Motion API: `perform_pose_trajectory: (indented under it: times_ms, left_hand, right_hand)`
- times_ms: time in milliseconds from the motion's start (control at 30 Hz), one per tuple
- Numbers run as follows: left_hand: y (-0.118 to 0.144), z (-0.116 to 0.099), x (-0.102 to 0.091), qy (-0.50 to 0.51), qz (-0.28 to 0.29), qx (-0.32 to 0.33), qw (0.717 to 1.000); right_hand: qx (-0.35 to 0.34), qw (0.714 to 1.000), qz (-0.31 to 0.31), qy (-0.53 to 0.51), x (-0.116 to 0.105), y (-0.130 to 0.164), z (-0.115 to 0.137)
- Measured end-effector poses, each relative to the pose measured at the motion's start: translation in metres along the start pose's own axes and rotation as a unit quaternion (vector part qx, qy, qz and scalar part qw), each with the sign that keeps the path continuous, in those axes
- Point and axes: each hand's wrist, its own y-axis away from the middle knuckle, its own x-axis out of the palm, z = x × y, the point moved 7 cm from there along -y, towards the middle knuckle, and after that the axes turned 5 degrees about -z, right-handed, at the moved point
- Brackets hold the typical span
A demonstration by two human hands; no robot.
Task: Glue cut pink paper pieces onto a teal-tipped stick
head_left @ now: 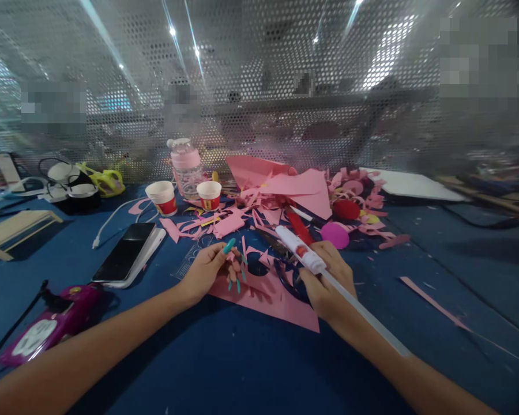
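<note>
A single camera, worn on the person's head, looks forward and down across the blue table (242, 374), whose surface runs off the bottom of the frame. It sits close behind the left hand (210, 268) and right hand (323, 295), both near mid-frame, and faces the perforated metal screen (259, 63) beyond the table's far edge.

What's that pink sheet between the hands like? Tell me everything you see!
The pink sheet looks like paper or thin card. It lies mostly flat on the blue table, with a straight edge facing the viewer and a pointed near-right corner. A round opening shows near its far side, among ragged cut strips. What look like dark blue scissor handles overlap its right part. Whether the left hand touches it is unclear.
</note>
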Motion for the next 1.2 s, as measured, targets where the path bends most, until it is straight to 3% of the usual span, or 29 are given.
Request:
perform_pose_trajectory:
  times_ms: [300, 933, 1200]
  left_hand:
    - [0.0, -0.002, 0.0, -0.003, -0.002, -0.003, 1.0]
    - [0.0, -0.007, -0.005, 0.059, -0.007, 0.068, 0.996]
    - [0.003, -0.014, -0.003, 0.015, -0.02, 0.092, 0.995]
  right_hand:
    - [-0.041, 0.999, 0.002, 0.011, -0.002, -0.002, 0.007]
    - [0.004, 1.0, -0.004, -0.008, -0.002, -0.001, 0.002]
    - [-0.042, 0.999, 0.0, 0.012, -0.002, -0.002, 0.007]
